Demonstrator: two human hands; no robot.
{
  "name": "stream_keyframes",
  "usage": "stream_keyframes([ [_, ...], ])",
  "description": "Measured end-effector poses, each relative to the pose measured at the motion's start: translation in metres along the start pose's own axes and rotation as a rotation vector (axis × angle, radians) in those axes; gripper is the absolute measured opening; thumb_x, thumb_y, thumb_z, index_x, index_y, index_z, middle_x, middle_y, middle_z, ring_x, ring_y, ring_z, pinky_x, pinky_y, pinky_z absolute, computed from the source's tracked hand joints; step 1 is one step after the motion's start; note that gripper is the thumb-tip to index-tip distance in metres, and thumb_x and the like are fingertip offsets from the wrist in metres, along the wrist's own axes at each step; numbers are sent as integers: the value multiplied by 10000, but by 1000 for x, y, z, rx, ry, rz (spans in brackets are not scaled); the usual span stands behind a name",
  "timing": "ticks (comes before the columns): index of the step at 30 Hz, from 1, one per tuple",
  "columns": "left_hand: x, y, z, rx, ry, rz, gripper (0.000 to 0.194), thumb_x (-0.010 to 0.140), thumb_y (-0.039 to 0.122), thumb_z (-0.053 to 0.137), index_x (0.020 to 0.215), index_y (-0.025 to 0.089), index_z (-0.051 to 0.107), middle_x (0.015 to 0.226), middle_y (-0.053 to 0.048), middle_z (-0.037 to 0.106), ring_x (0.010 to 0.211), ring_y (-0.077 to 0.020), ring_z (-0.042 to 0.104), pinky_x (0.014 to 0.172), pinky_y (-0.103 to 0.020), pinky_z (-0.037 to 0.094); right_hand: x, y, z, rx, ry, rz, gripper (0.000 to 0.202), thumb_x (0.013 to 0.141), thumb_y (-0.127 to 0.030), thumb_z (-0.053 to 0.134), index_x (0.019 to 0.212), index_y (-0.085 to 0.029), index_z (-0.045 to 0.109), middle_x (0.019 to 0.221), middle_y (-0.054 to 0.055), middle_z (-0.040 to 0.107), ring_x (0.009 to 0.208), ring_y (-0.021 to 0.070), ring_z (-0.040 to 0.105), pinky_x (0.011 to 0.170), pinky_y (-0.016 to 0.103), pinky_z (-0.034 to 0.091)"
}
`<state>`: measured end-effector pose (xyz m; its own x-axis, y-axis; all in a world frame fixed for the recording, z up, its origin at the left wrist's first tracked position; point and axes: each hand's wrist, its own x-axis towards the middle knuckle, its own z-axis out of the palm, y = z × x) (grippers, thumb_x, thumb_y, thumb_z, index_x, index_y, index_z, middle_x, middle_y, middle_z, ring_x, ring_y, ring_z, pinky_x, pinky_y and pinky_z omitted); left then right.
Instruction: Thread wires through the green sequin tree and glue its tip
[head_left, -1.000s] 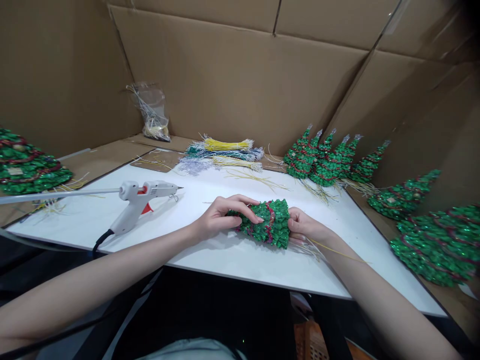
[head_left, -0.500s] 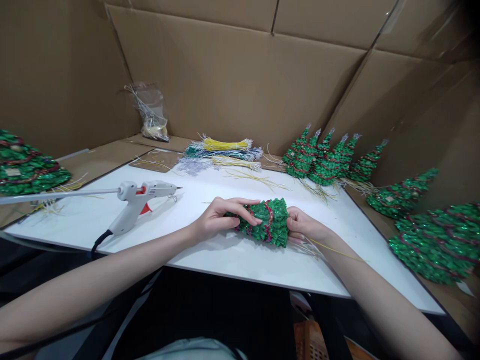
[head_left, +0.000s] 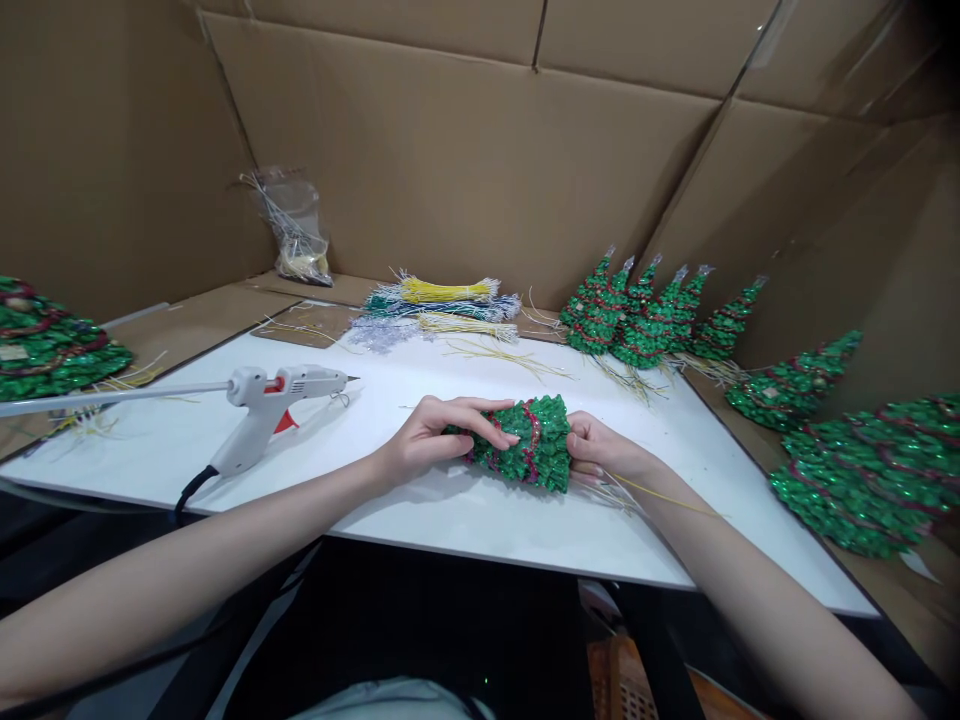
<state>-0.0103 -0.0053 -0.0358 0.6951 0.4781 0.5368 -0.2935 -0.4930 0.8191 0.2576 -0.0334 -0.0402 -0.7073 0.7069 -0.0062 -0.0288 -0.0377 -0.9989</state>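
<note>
A small green tinsel Christmas tree (head_left: 536, 445) with a red garland lies on its side over the white board, its wide base to the right. My left hand (head_left: 442, 432) is wrapped over the narrow end, thumb and fingers on the branches; the tip is hidden beneath it. At the base, my right hand (head_left: 589, 445) has its fingers curled against the rim, and its fingertips are partly hidden. Thin white wires (head_left: 611, 492) and a yellow wire (head_left: 667, 497) stick out from under that hand. Whether its fingers also pinch these wires I cannot tell.
A white glue gun (head_left: 259, 405) stands on the board (head_left: 405, 520) at left, its cord trailing off the front. Wire bundles (head_left: 450, 292) lie at the back by a plastic bag (head_left: 296, 230). Several finished trees (head_left: 649, 320) line the right side; another tree (head_left: 56, 345) stands left.
The whole view has shifted slightly. Both hands and the tree keep nearly the same pose, with no clear movement between them.
</note>
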Motion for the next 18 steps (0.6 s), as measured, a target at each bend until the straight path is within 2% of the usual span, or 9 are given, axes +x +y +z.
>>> stream_keyframes([
  [18,-2,0,1,82,-5,47,314,806,111,538,1012,163,770,1061,-121,753,1348,-302,456,1073,-435,371,0,0,2,46,15,12,493,760,-596,701,717,-133,538,377,-121,339,306,27,268,317,162,247],
])
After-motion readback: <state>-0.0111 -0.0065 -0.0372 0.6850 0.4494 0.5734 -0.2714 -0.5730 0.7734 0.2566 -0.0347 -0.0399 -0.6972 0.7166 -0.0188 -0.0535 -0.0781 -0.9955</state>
